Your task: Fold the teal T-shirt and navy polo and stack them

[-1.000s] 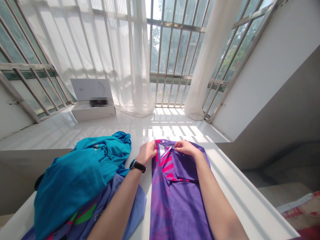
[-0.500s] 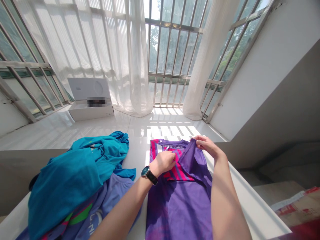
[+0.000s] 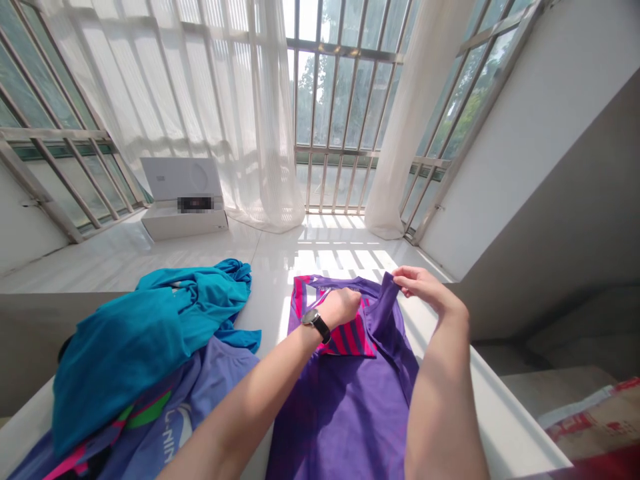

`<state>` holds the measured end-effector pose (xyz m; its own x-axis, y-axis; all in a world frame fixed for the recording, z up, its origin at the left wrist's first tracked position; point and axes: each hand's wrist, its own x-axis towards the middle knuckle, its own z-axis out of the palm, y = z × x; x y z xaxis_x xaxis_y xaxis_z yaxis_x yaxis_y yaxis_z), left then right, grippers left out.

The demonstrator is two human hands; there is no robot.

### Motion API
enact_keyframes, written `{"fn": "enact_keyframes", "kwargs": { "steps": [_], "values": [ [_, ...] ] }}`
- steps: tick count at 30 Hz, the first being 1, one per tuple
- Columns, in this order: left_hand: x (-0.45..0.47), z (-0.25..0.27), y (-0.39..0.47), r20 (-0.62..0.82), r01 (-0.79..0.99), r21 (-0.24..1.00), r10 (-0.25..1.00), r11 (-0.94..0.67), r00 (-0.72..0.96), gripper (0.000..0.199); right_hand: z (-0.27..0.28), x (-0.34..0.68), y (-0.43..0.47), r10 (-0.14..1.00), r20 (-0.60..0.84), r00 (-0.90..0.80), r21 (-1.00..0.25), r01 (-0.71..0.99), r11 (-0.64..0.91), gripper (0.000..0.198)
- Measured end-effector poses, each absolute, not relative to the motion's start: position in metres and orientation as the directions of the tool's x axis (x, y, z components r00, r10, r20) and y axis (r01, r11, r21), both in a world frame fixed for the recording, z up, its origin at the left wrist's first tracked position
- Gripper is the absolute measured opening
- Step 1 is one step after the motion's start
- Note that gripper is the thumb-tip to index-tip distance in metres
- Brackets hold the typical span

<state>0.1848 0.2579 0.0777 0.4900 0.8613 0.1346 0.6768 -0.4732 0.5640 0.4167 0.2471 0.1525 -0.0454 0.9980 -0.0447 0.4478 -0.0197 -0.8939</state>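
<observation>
A purple jersey (image 3: 345, 407) with pink stripes lies spread in front of me, part of it folded over at the top. With thumb and fingertips my right hand (image 3: 423, 287) pinches the jersey's sleeve and holds it raised at the upper right. My left hand (image 3: 343, 307), below a black-strapped wristwatch (image 3: 316, 324), is closed on the jersey's fabric near the striped part; its fingertips are hidden from me. Left of my left forearm lies a heap of clothes: a teal garment (image 3: 135, 347) on top of a blue-violet shirt (image 3: 200, 387).
An open white box (image 3: 185, 227) stands on the sill at the back left. White curtains (image 3: 260, 133) and barred windows are behind. Right of the white table (image 3: 505, 413), a red-and-tan bag (image 3: 595, 420) sits lower down.
My left hand has moved slightly right across the jersey. The sleeve in my right hand now stands up in a narrower fold, and the view has shifted a little.
</observation>
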Motion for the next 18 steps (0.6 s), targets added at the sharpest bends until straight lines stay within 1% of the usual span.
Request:
{"fn": "enact_keyframes", "kwargs": {
  "steps": [3, 5, 7, 11, 15, 18],
  "values": [
    [0.212, 0.074, 0.267, 0.108, 0.718, 0.465, 0.838, -0.518, 0.535, 0.024, 0.156, 0.423, 0.240, 0.995, -0.079, -0.061, -0.850, 0.526, -0.035, 0.039],
    [0.225, 0.072, 0.268, 0.101, 0.755, 0.437, 0.860, -0.489, 0.500, 0.025, 0.158, 0.429, 0.233, 0.996, -0.069, -0.061, -0.831, 0.556, -0.024, 0.042],
    [0.235, 0.070, 0.267, 0.087, 0.790, 0.416, 0.884, -0.451, 0.459, 0.027, 0.162, 0.435, 0.227, 0.999, -0.008, -0.046, -0.835, 0.550, 0.019, 0.045],
    [0.247, 0.075, 0.263, 0.047, 0.839, 0.368, 0.909, -0.401, 0.414, 0.027, 0.167, 0.446, 0.218, 0.991, 0.124, 0.040, -0.877, 0.473, 0.090, 0.052],
    [0.250, 0.085, 0.260, 0.011, 0.854, 0.341, 0.910, -0.392, 0.414, 0.031, 0.167, 0.451, 0.215, 0.968, 0.218, 0.122, -0.892, 0.428, 0.147, 0.049],
    [0.250, 0.091, 0.259, -0.038, 0.869, 0.324, 0.912, -0.375, 0.408, 0.029, 0.168, 0.450, 0.215, 0.963, 0.239, 0.123, -0.890, 0.424, 0.167, 0.047]
  ]
}}
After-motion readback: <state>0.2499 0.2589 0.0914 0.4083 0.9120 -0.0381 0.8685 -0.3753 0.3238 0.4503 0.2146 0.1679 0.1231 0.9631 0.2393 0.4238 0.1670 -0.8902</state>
